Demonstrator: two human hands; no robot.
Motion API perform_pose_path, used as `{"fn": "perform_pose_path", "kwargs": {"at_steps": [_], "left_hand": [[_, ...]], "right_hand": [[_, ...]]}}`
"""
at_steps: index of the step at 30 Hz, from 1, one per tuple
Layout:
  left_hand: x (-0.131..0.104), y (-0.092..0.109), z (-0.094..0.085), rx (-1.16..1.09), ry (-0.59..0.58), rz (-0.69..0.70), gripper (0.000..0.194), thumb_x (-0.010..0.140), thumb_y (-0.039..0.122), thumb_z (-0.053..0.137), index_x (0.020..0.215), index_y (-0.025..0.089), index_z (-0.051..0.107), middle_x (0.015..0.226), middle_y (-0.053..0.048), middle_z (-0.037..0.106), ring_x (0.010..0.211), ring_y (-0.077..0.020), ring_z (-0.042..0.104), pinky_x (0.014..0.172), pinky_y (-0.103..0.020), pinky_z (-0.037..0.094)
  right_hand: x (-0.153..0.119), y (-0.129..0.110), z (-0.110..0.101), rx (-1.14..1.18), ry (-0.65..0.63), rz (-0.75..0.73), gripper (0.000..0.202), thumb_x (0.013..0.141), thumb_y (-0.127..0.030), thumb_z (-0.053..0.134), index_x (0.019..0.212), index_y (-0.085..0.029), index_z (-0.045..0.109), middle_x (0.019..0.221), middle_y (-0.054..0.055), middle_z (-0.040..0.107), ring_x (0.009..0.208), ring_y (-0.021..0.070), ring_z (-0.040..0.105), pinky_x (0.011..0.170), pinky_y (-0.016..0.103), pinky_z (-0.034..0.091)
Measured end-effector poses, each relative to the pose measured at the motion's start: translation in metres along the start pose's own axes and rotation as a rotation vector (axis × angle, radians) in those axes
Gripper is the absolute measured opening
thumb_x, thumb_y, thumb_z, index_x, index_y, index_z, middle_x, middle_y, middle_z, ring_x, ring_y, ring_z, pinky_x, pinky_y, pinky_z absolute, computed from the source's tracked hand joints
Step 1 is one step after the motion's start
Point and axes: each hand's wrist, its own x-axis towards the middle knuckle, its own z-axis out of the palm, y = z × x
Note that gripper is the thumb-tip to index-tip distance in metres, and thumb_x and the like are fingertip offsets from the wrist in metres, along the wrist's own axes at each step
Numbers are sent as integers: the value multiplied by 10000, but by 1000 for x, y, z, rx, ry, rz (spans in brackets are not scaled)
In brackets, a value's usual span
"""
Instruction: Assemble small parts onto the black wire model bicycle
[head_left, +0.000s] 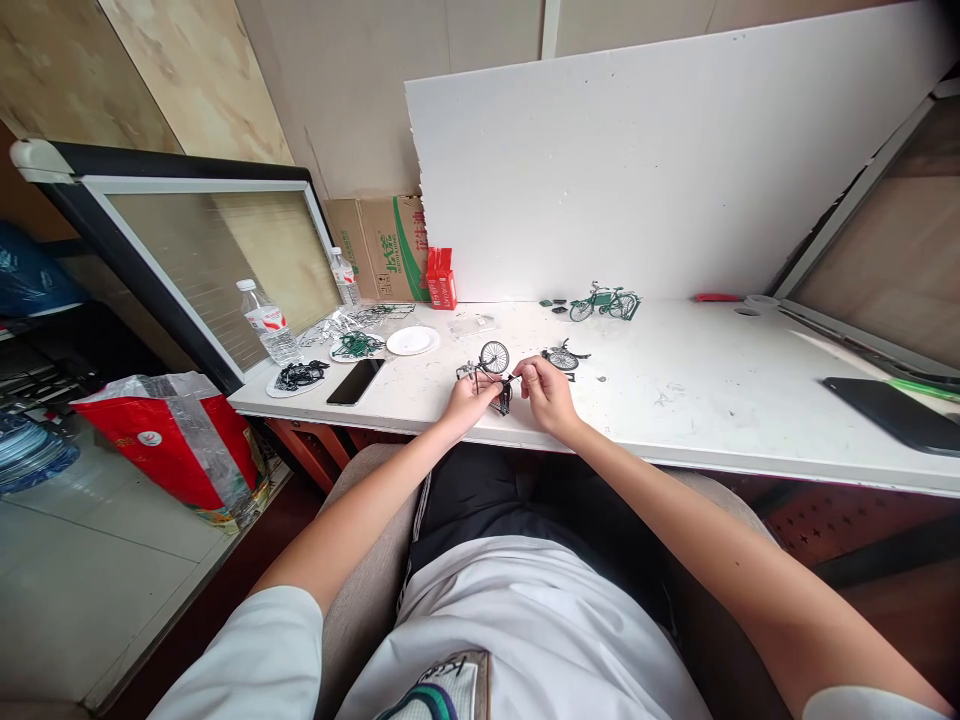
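Near the front edge of the white table, my left hand (469,402) is closed round a small black model bicycle (494,357), its spoked wheel pointing up and away. My right hand (547,393) is pinched beside the model's right side, at a thin dark piece too small to make out. Just behind my right hand lies a loose black wheel assembly (564,357). Farther back stands a green model bicycle (604,301), with small dark pieces at its left.
At the left are plates of black parts (300,375) and green parts (358,344), a bare white plate (412,341), a phone (356,382), water bottles (270,325) and a red box (442,278). A black tablet-like object (896,412) lies at the right.
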Motion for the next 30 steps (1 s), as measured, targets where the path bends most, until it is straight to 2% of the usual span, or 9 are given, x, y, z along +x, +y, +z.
{"fn": "perform_pose_path", "kwargs": {"at_steps": [10,15,21,30], "left_hand": [[1,-1,-1,-2,-8,-14,182,844,176,761,993,108,682,794,-57,722,708,-153,686,651,-266,579],[1,-2,-1,15,-6,5,224,837,217,790,1002,106,687,838,-75,745,746,-161,705,685,-273,583],[1,0,-1,19,-14,-1,194,847,193,769,1001,102,695,818,-73,749,726,-158,702,685,-274,584],[0,0,-1,19,-22,-6,214,831,204,779,992,104,678,791,-58,716,727,-163,687,654,-277,581]], "right_hand": [[0,1,0,-33,-20,-23,472,1076,-610,370,946,-232,621,693,3,570,610,171,549,664,327,442],[0,0,0,26,19,19,476,1067,-637,362,959,-239,601,645,-8,538,581,174,527,625,322,428],[1,-2,0,-3,-1,21,504,1057,-661,352,931,-240,600,644,-4,534,574,175,511,617,323,426],[1,2,0,-25,-13,2,478,1076,-613,356,931,-231,604,672,1,550,603,173,514,633,318,416]]}}
